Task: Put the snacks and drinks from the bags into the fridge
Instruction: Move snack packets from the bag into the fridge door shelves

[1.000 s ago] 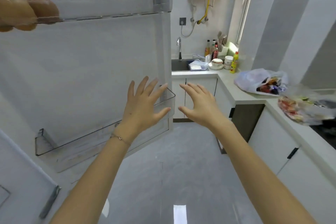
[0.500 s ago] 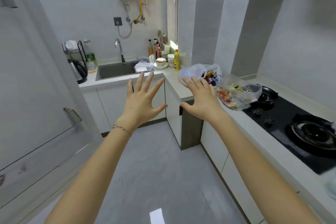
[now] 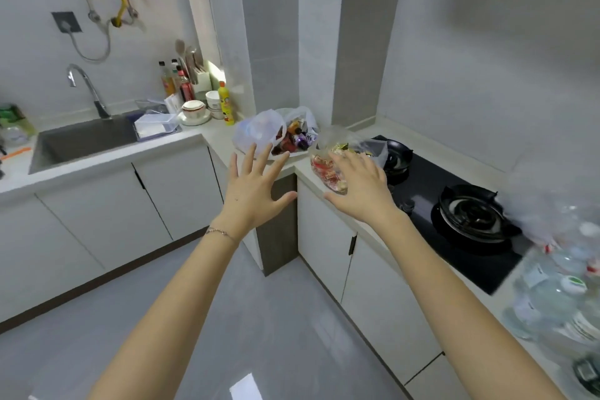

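Hovering spread and empty, left hand (image 3: 256, 191) and right hand (image 3: 360, 193) face the worktop (image 3: 214, 136) corner where a white snack bag (image 3: 256, 131) and clear sweet bag (image 3: 319, 166) sit: light, floppy, probably, so gather the necks.

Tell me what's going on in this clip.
A person faces the pale kitchen countertop with both arms stretched out. The left hand and right hand are open, fingers spread, gripping nothing. Ahead of them lie a white plastic bag of dark snack packets and a clear plastic bag of red-wrapped snacks. A blurred clear bag of bottles sits beside the black gas hob. The fridge is out of view.
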`<state>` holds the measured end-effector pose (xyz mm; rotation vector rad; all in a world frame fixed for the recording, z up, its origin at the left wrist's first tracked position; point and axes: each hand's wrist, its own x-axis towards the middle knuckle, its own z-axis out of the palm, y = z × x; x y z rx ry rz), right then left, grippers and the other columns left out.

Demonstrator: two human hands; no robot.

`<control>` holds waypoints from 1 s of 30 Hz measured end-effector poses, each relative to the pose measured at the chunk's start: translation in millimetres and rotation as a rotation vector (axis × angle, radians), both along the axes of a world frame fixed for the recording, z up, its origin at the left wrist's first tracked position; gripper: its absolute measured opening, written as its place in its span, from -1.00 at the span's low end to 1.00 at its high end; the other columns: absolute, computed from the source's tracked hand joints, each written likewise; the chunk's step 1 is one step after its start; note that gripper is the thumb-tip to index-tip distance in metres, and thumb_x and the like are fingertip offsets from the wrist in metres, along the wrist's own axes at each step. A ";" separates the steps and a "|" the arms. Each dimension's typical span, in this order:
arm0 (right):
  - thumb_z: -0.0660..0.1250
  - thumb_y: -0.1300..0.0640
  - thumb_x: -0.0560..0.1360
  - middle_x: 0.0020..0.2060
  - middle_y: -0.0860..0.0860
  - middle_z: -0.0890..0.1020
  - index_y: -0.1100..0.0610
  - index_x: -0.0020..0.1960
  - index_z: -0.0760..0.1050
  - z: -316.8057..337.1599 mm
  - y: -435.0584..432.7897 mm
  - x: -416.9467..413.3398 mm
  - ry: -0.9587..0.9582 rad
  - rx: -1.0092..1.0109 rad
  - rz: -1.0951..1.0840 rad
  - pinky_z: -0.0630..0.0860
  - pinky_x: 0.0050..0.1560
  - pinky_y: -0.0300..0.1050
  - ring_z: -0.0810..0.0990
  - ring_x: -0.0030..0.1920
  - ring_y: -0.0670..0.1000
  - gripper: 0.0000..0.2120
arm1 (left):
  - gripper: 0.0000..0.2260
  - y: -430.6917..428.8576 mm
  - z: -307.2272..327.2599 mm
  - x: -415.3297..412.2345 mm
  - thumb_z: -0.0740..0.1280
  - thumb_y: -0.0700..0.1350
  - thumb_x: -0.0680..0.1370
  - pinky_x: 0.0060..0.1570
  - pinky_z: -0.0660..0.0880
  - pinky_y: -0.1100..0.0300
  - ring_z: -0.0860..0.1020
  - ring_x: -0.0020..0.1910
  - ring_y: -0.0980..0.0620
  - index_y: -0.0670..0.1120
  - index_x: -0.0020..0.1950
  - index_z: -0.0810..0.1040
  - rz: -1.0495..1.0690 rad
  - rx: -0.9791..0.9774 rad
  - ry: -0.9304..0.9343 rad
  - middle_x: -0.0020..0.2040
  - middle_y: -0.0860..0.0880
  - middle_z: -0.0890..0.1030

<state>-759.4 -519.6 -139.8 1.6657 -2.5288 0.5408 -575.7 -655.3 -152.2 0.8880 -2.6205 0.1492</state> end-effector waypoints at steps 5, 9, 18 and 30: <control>0.28 -0.19 0.49 0.54 0.02 0.11 -0.12 0.56 0.03 -14.9 -38.9 -48.4 -0.010 0.035 -0.116 -0.02 0.47 0.20 -0.02 0.54 0.16 -0.26 | -0.24 -52.2 -10.3 -60.5 -0.11 0.44 0.43 0.47 -0.20 -0.22 -0.09 0.58 -0.13 0.16 0.58 0.08 -0.098 0.017 0.006 0.61 -0.04 0.04; 0.29 -0.20 0.49 0.55 0.04 0.09 -0.12 0.56 0.02 -16.7 -66.5 -82.5 -0.036 0.045 -0.198 -0.04 0.48 0.20 -0.02 0.54 0.16 -0.26 | -0.25 -99.4 -7.0 -104.0 -0.10 0.43 0.44 0.47 -0.18 -0.22 -0.02 0.58 -0.15 0.15 0.57 0.14 -0.172 0.004 0.020 0.60 -0.03 0.10; 0.28 -0.21 0.51 0.55 0.08 0.10 -0.09 0.57 0.01 -31.9 -117.4 -152.9 -0.069 0.018 -0.360 -0.05 0.51 0.16 -0.04 0.55 0.15 -0.25 | -0.29 -177.8 -22.8 -197.1 -0.07 0.39 0.48 0.48 -0.11 -0.24 0.02 0.57 -0.17 0.13 0.58 0.10 -0.265 0.036 0.002 0.58 -0.07 0.15; 0.26 -0.18 0.52 0.55 0.07 0.10 -0.05 0.57 0.03 -82.3 -200.2 -290.2 -0.153 0.122 -0.344 -0.02 0.50 0.16 -0.04 0.55 0.15 -0.28 | -0.19 -247.9 -76.7 -340.7 -0.26 0.45 0.37 0.48 -0.15 -0.19 -0.04 0.58 -0.15 0.17 0.59 -0.06 -0.243 0.193 -0.154 0.61 -0.03 -0.01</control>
